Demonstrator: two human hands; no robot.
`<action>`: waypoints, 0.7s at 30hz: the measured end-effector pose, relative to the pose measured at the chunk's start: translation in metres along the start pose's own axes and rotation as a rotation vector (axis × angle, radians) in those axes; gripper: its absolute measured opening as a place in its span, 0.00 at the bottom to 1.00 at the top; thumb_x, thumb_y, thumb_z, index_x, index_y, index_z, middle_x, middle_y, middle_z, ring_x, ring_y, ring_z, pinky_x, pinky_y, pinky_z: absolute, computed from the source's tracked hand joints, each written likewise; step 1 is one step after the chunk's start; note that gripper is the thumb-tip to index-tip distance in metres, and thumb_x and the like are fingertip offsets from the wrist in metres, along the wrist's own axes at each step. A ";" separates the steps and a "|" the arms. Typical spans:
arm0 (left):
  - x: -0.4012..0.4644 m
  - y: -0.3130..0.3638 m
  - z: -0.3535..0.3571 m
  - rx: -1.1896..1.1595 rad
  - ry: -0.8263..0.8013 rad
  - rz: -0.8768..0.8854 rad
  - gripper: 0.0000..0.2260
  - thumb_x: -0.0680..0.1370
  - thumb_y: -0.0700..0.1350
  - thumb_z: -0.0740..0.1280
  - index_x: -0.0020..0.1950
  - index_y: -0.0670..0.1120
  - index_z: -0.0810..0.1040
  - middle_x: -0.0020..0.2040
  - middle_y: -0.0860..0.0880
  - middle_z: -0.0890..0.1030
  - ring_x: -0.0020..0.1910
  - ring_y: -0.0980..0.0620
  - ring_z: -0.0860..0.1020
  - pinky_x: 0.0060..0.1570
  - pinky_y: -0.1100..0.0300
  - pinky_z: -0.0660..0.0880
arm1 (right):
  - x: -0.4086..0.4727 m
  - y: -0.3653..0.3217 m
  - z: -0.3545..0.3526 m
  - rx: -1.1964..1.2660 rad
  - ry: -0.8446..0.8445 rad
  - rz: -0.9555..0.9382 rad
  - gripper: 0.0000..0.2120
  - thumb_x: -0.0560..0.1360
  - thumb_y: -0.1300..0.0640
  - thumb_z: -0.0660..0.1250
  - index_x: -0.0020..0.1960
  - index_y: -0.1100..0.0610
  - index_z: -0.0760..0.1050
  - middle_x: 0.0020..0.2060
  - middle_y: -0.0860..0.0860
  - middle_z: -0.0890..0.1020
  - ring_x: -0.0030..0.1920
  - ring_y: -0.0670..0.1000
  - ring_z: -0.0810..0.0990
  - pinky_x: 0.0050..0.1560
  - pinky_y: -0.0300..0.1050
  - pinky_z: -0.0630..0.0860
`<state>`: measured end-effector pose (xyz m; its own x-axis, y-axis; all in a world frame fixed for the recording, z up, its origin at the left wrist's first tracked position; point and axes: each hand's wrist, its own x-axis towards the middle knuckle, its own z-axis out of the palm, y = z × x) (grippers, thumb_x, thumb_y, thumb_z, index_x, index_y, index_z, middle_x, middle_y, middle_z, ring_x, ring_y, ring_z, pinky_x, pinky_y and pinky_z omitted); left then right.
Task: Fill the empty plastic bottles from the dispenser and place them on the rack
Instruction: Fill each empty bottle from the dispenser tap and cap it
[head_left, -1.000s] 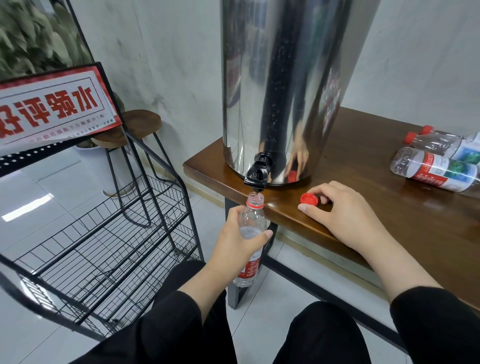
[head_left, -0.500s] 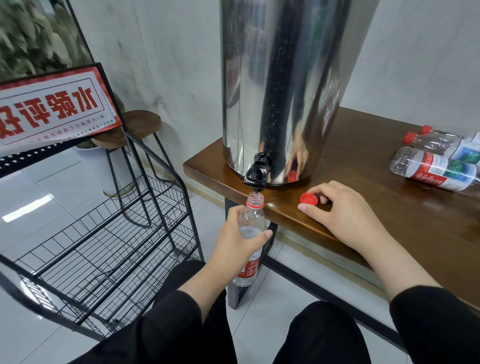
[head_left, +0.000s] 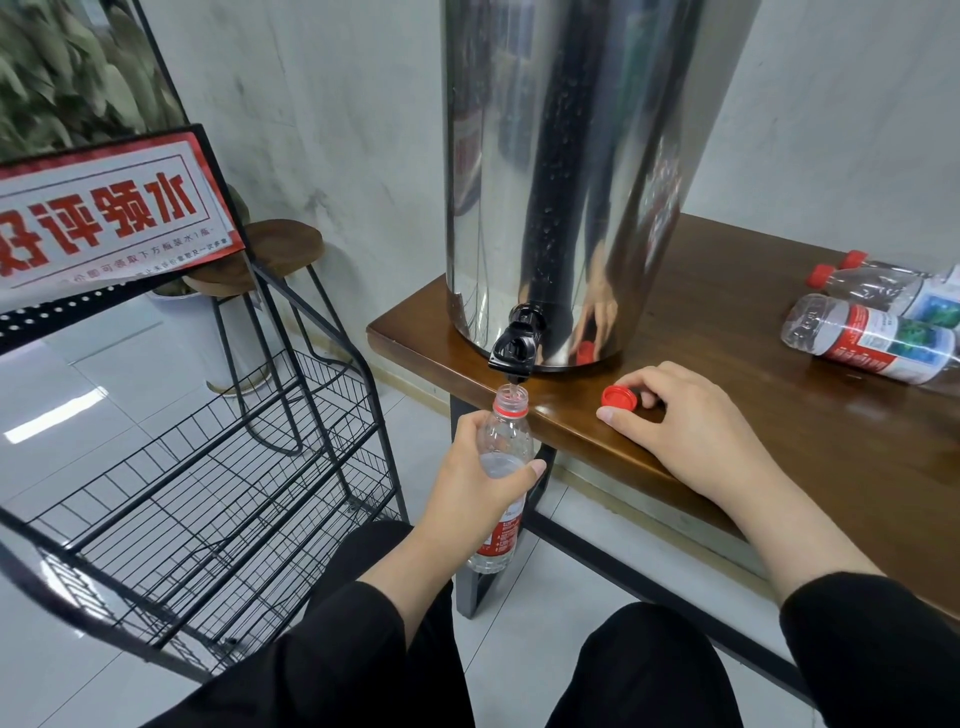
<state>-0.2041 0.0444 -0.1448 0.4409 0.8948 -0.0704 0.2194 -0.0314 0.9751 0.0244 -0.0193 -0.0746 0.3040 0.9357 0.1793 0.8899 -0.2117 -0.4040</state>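
A tall steel dispenser (head_left: 566, 171) stands on the brown table (head_left: 779, 395), its black tap (head_left: 514, 348) over the table's front edge. My left hand (head_left: 475, 488) grips a clear plastic bottle (head_left: 506, 441) with a red label, upright and uncapped, its mouth right under the tap; water stands partway up inside. My right hand (head_left: 691, 421) rests on the table, its fingers curled round the red cap (head_left: 620, 397). The black wire rack (head_left: 208, 493) stands at the left with bare shelves.
Three empty bottles (head_left: 872, 332) with red labels lie on the table at the right. A red and white sign (head_left: 104, 213) tops the rack. A wooden stool (head_left: 270, 260) and a potted plant stand behind it. My knees are below.
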 end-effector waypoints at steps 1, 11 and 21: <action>0.000 0.000 0.000 0.000 0.001 0.000 0.27 0.74 0.52 0.77 0.69 0.57 0.68 0.61 0.55 0.80 0.61 0.53 0.80 0.63 0.53 0.78 | 0.000 0.000 0.000 0.000 -0.002 0.001 0.17 0.74 0.35 0.68 0.59 0.41 0.77 0.43 0.40 0.73 0.49 0.47 0.75 0.53 0.50 0.78; -0.001 0.000 0.000 -0.003 -0.002 0.001 0.28 0.75 0.52 0.77 0.70 0.56 0.67 0.61 0.55 0.80 0.61 0.54 0.80 0.64 0.50 0.78 | 0.000 0.000 0.000 -0.001 -0.003 0.004 0.18 0.74 0.34 0.68 0.60 0.41 0.77 0.43 0.40 0.74 0.50 0.47 0.75 0.54 0.50 0.79; 0.001 -0.002 0.001 0.005 0.003 0.005 0.28 0.74 0.52 0.77 0.69 0.57 0.67 0.62 0.54 0.80 0.62 0.52 0.79 0.65 0.47 0.78 | 0.000 0.000 0.001 0.001 -0.004 0.002 0.18 0.73 0.34 0.67 0.59 0.41 0.77 0.43 0.40 0.73 0.49 0.47 0.75 0.52 0.50 0.78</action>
<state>-0.2034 0.0452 -0.1474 0.4395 0.8959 -0.0645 0.2218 -0.0387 0.9743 0.0246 -0.0188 -0.0755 0.3041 0.9365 0.1748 0.8889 -0.2129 -0.4056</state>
